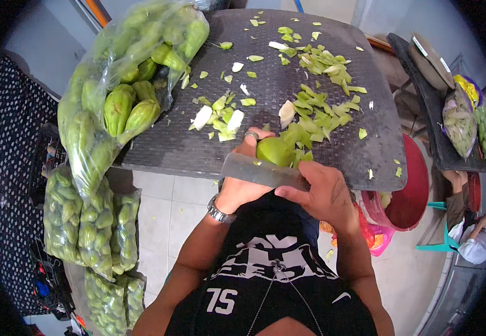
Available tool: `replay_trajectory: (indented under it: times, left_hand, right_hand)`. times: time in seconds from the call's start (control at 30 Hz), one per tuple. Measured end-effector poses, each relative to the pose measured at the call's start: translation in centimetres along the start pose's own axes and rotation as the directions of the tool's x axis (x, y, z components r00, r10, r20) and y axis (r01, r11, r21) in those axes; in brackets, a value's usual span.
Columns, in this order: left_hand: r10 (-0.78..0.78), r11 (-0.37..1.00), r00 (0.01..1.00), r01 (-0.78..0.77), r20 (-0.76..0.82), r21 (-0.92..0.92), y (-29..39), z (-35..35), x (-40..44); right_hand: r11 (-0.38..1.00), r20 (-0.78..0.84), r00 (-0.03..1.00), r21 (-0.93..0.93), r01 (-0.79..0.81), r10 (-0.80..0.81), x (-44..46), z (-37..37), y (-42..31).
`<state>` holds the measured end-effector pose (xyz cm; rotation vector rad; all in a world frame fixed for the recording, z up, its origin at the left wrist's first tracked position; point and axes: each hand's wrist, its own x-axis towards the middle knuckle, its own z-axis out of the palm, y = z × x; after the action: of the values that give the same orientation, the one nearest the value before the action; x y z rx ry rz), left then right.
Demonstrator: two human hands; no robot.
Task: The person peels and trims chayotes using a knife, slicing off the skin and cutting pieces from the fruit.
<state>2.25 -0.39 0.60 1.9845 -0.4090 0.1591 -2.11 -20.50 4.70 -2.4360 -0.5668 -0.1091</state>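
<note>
My left hand (pixel 242 189), with a ring and a wristwatch, holds a pale green chayote (pixel 275 151) at the near edge of the dark woven table (pixel 170 151). The wide knife (pixel 262 171) is gripped in my right hand (pixel 326 193). Its blade lies across the near side of the chayote and hides part of my left hand. Just beyond the chayote, cut green pieces (pixel 318 117) lie in a pile, with a whitish piece (pixel 287 113) beside them. More scraps (pixel 220 116) are strewn to the left.
A big clear bag of chayotes (pixel 125 106) covers the table's left end. Filled bags (pixel 89 224) stand below it. A red tub (pixel 408 190) sits under the right edge. At far right are another table (pixel 422 112) and a seated person (pixel 473 241).
</note>
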Motion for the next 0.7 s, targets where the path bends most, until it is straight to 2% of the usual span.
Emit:
replay_trajectory:
  times: [0.07, 0.1, 0.17, 0.2, 0.23, 0.3, 0.4, 0.43, 0.47, 0.5, 0.53, 0.63, 0.7]
  left_hand:
    - [0.018, 1.0, 1.0, -0.018, 0.004, 0.003, 0.0, 0.2, 0.0]
    - [-0.047, 0.999, 0.998, 0.047, 0.047, -0.007, 0.8, -0.1, 0.0]
    - [-0.17, 0.985, 0.976, 0.174, 0.137, -0.019, 2.8, -1.0, 0.3]
    - [-0.094, 0.995, 0.989, 0.098, 0.112, -0.033, 2.6, -1.0, -0.2]
    - [-0.092, 0.993, 0.99, 0.099, 0.106, -0.062, 2.7, -1.0, -0.4]
    - [-0.096, 0.987, 0.992, 0.105, 0.083, -0.118, 2.8, -1.0, -0.7]
    - [-0.02, 0.986, 1.0, 0.023, 0.023, -0.166, 0.3, -0.4, 0.1]
    - [-0.141, 0.891, 0.988, 0.151, 0.056, -0.428, 0.1, 0.0, 0.2]
    - [-0.248, 0.713, 0.962, 0.263, 0.118, -0.65, 0.0, 0.3, 0.3]
    - [-0.331, 0.471, 0.921, 0.348, 0.203, -0.811, -0.1, 0.5, 0.3]
    - [-0.353, 0.319, 0.906, 0.351, 0.234, -0.88, -0.2, 0.6, 0.3]
    - [-0.402, -0.047, 0.801, 0.465, 0.443, -0.884, 0.6, -0.8, 0.9]
    - [-0.413, -0.085, 0.78, 0.481, 0.47, -0.872, -1.1, -0.6, 0.6]
  right_hand:
    - [0.999, -0.052, 0.998, -0.021, 0.025, -0.026, 0.3, -0.2, 0.7]
    - [0.999, -0.08, 0.996, -0.033, 0.037, -0.04, 0.4, -0.5, 1.2]
    - [0.97, -0.096, 0.965, 0.051, -0.238, 0.242, 0.9, -0.6, 4.0]
    - [0.924, -0.098, 0.92, 0.094, -0.371, 0.38, 1.2, -0.9, 6.0]
    - [0.895, -0.1, 0.891, 0.107, -0.434, 0.444, 1.5, -1.8, 8.6]
    - [0.911, -0.037, 0.922, 0.171, -0.375, 0.386, 0.8, -3.1, 10.6]
    - [0.861, 0.148, 0.89, 0.226, -0.456, 0.432, 0.5, -3.0, 10.0]
    - [0.845, 0.145, 0.869, 0.205, -0.494, 0.473, 0.6, -3.0, 9.3]
    - [0.828, 0.141, 0.848, 0.184, -0.53, 0.511, 0.9, -2.9, 8.5]
    - [0.81, 0.139, 0.826, 0.166, -0.563, 0.545, 1.1, -2.7, 8.0]
    - [0.821, 0.099, 0.841, 0.181, -0.541, 0.532, 1.2, -2.2, 8.0]
    - [0.842, 0.008, 0.857, 0.185, -0.507, 0.514, 1.1, -0.9, 8.1]
    - [0.847, -0.011, 0.854, 0.135, -0.513, 0.519, 1.4, -0.8, 8.1]
